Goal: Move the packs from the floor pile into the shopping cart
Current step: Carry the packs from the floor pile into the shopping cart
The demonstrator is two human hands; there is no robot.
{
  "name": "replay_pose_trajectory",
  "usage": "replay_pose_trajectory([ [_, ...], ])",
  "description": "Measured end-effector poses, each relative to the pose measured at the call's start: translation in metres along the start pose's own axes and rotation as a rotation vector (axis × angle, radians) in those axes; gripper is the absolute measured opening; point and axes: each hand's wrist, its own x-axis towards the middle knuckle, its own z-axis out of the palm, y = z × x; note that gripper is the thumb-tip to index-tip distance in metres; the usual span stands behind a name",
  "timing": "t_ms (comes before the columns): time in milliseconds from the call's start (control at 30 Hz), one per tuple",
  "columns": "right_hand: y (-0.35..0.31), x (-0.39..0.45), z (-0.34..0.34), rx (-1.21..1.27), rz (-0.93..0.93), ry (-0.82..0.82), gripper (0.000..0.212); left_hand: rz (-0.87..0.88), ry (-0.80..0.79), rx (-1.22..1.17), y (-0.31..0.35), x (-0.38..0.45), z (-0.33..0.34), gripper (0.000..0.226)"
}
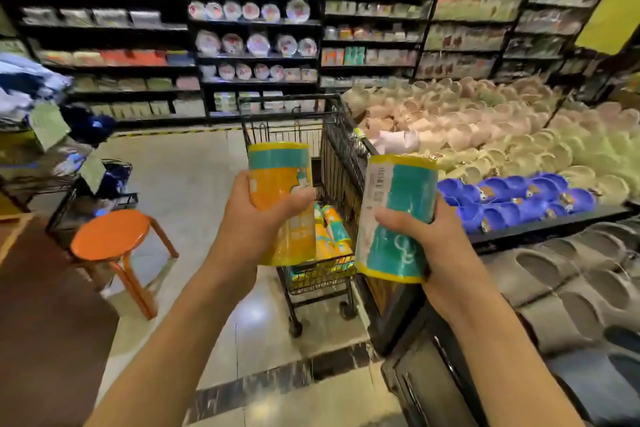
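Two packs held up, both above the near end of the shopping cart (pixel 322 191). Left hand (pixel 258 215) grips the orange-and-teal pack (pixel 282 198) round its middle, thumb across the front; pack upright, over the cart's left side. Right hand (pixel 420 234) grips the teal pack (pixel 394 215) from its right, thumb on the front, barcode strip at the pack's left edge; pack tilted slightly, over the cart's right rim. More packs (pixel 330 236) lie inside the cart basket, below the two held ones. Orange stool (pixel 114 239) stands left of the cart, well apart. Slipper display (pixel 502 156) sits just right of the cart. Shelving (pixel 256 45) stands beyond the cart's far end.
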Motion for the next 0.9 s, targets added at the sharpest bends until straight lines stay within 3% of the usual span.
replay_pose_trajectory([
  [133,-0.004,0.074,-0.025,-0.006,0.035,-0.044,0.075,-0.021,0.051,0.032,-0.012,0.057,0.031,0.083],
  [467,0.017,0.232,-0.053,-0.103,0.132,-0.107,0.072,-0.145,0.126,0.004,-0.059,0.186,0.081,0.067],
  [733,0.063,0.347,-0.052,-0.186,0.244,-0.054,0.077,-0.238,0.136,-0.024,-0.114,0.300,0.082,0.069],
  [900,0.120,0.414,-0.059,-0.250,0.367,-0.030,0.067,-0.332,0.148,-0.014,-0.161,0.361,0.077,0.075],
])
